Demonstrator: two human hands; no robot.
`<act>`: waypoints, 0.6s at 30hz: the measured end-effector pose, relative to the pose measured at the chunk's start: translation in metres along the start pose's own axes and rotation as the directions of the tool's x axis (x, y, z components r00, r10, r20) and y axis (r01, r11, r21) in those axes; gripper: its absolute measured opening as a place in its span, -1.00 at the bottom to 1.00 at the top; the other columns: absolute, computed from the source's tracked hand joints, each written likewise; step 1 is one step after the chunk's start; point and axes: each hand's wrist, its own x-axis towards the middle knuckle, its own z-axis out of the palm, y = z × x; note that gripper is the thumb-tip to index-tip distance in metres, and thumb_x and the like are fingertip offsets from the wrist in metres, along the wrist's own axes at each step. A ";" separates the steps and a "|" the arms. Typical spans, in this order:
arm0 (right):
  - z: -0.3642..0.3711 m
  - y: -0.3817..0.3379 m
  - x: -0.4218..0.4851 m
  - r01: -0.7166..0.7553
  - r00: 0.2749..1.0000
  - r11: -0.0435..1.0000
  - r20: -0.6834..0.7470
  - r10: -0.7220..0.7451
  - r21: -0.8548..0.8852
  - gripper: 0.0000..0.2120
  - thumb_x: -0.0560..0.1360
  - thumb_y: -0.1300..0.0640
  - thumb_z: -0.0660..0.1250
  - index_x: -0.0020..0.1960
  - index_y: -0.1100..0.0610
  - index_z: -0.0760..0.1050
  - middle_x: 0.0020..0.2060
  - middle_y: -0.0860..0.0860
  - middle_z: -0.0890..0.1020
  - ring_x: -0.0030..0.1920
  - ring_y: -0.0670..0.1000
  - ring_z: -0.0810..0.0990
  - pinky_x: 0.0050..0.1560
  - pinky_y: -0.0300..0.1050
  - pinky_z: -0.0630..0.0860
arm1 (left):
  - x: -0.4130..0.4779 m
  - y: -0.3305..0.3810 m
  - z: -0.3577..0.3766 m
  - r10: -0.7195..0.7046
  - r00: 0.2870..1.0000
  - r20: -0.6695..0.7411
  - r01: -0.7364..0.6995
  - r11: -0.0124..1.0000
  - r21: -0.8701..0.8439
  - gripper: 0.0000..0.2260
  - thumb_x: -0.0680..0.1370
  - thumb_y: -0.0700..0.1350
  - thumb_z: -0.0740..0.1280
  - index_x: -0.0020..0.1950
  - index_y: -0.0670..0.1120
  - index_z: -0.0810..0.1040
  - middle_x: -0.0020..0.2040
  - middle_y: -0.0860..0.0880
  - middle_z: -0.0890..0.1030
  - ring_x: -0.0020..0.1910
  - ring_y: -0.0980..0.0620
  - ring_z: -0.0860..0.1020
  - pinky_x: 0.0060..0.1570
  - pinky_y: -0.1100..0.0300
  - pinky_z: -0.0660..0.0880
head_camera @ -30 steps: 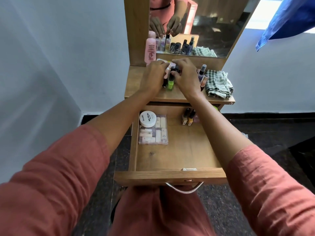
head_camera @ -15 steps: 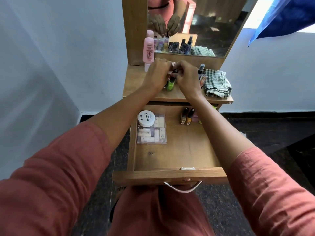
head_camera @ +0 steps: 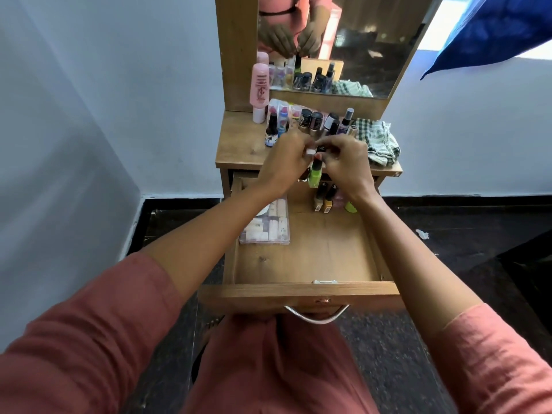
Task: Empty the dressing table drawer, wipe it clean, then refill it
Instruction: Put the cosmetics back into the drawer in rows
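Both hands are closed around small bottles above the back edge of the open drawer point(head_camera: 304, 255). The left hand point(head_camera: 283, 165) pinches something small that I cannot identify; the right hand point(head_camera: 343, 165) grips a dark cap, and a green nail polish bottle point(head_camera: 315, 176) hangs between them. Inside the drawer, a clear case point(head_camera: 268, 225) lies at the back left and a few bottles point(head_camera: 324, 198) stand at the back right. The checked cloth point(head_camera: 379, 141) lies on the counter point(head_camera: 239, 144) behind the drawer. This looks like refilling: lower the bottles upright beside those at the back right, releasing one at a time so none topples.
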 end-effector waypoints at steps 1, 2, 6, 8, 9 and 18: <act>0.000 0.002 -0.004 -0.005 1.000 1.000 0.007 0.005 -0.004 -0.76 0.39 0.42 0.32 0.04 0.31 0.59 -0.02 0.18 0.65 -0.07 -0.01 0.57 0.02 -0.35 0.49 | -0.004 -0.001 0.003 -0.009 1.000 0.006 0.009 1.000 -0.012 -0.81 0.49 -0.27 0.32 0.09 -0.23 0.59 0.02 -0.16 0.62 -0.02 -0.03 0.58 -0.14 0.33 0.39; 0.001 0.005 -0.008 -0.016 1.000 1.000 0.017 0.016 -0.009 -0.77 0.39 0.42 0.32 0.03 0.31 0.59 -0.03 0.19 0.65 -0.08 0.01 0.58 0.03 -0.28 0.51 | -0.007 -0.002 0.007 -0.021 1.000 0.016 0.022 1.000 -0.023 -0.81 0.49 -0.28 0.32 0.09 -0.24 0.58 0.03 -0.16 0.62 -0.02 -0.03 0.57 -0.14 0.34 0.39; 0.010 0.019 -0.019 -0.055 0.996 0.997 0.063 0.059 -0.061 -0.79 0.39 0.42 0.34 0.00 0.31 0.60 -0.05 0.20 0.63 -0.07 0.06 0.58 0.04 -0.17 0.52 | -0.016 -0.013 0.023 -0.059 0.996 0.069 0.061 0.998 -0.027 -0.83 0.49 -0.28 0.32 0.05 -0.23 0.60 0.01 -0.17 0.60 -0.03 -0.05 0.57 -0.06 0.20 0.47; 0.016 0.025 -0.022 -0.078 0.993 0.994 0.085 0.085 -0.079 -0.79 0.38 0.41 0.34 0.01 0.32 0.60 -0.04 0.20 0.62 -0.08 0.05 0.56 0.06 -0.15 0.51 | -0.017 -0.019 0.029 -0.079 0.993 0.088 0.081 0.996 -0.024 -0.83 0.49 -0.28 0.31 0.05 -0.23 0.60 0.00 -0.18 0.61 -0.04 -0.06 0.57 -0.05 0.18 0.47; 0.018 0.028 -0.024 -0.087 0.991 0.992 0.097 0.095 -0.087 -0.78 0.38 0.41 0.35 0.02 0.32 0.59 -0.03 0.21 0.61 -0.05 0.08 0.57 0.06 -0.15 0.49 | -0.018 -0.021 0.033 -0.088 0.992 0.095 0.090 0.996 -0.018 -0.83 0.49 -0.28 0.31 0.05 -0.23 0.61 0.00 -0.19 0.60 -0.04 -0.07 0.57 -0.04 0.17 0.46; 0.039 0.053 -0.029 -0.145 0.967 0.976 0.185 0.175 -0.162 -0.75 0.41 0.40 0.32 0.08 0.31 0.57 0.06 0.19 0.58 0.07 0.16 0.57 0.12 -0.12 0.45 | -0.022 -0.037 0.061 -0.145 0.973 0.178 0.154 0.987 -0.038 -0.80 0.50 -0.30 0.28 0.09 -0.24 0.59 0.06 -0.23 0.56 0.02 -0.13 0.55 0.01 0.09 0.46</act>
